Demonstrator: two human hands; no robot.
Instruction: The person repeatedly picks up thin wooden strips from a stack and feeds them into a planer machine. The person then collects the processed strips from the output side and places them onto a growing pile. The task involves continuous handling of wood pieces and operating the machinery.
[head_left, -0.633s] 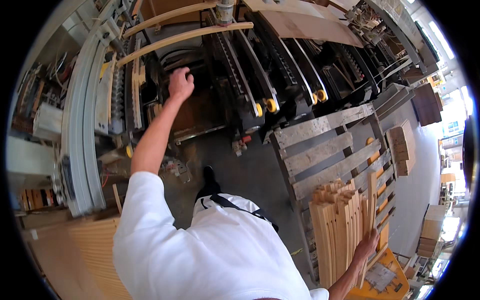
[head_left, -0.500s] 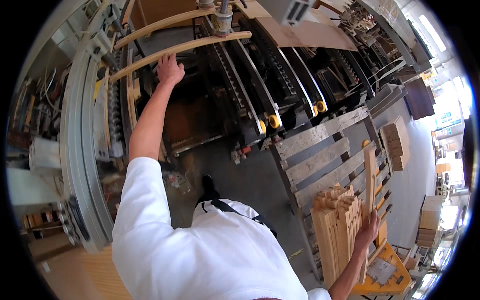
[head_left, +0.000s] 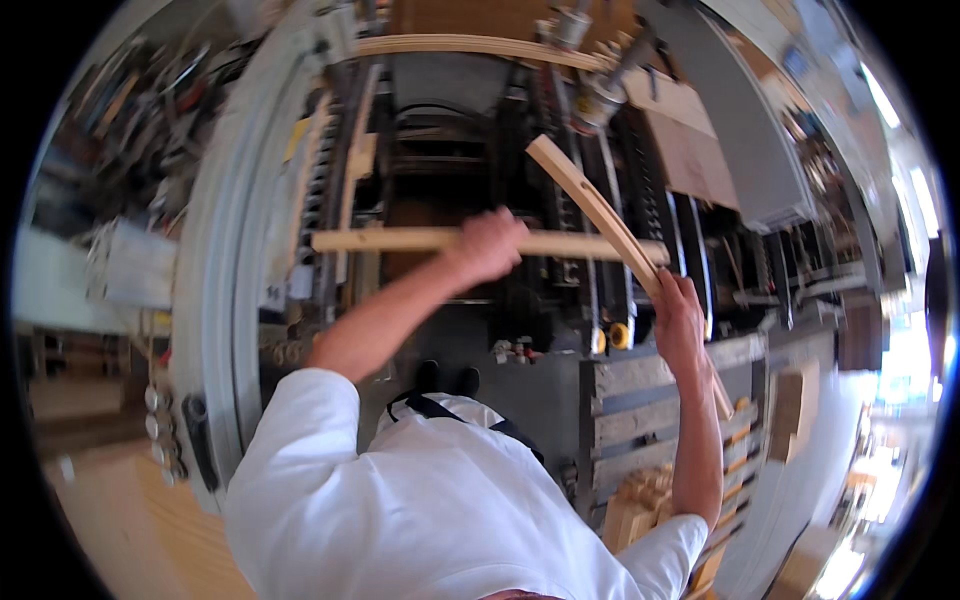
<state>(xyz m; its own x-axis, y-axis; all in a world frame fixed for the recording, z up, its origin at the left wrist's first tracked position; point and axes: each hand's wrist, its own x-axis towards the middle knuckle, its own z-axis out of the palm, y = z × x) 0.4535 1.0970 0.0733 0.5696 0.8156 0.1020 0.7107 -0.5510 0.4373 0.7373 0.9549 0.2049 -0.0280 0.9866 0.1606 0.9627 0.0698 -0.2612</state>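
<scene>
My left hand (head_left: pixel 490 246), slightly blurred, is closed around the middle of a pale wooden strip (head_left: pixel 390 239). That strip lies crosswise in front of me, over the dark rails of a machine. In my right hand (head_left: pixel 679 310) is a second wooden strip (head_left: pixel 585 193) with a small slot in its face. It slants up and to the left, its upper end over the rails, and crosses above the right end of the first strip. Farther back, another wooden strip (head_left: pixel 470 44) spans the machine below a metal cylinder clamp (head_left: pixel 598 100).
A stack of wooden pieces (head_left: pixel 637 503) rests at the lower right beside a slatted pallet (head_left: pixel 640 422). Along my left runs a long grey metal beam (head_left: pixel 225 250). A grey housing (head_left: pixel 735 110) juts out at the far right, near a brown board (head_left: pixel 690 160).
My left hand has drawn the nearer strip off its place under the clamp, toward me and right. My right hand has carried its strip from the stack up over the machine. The view has turned.
</scene>
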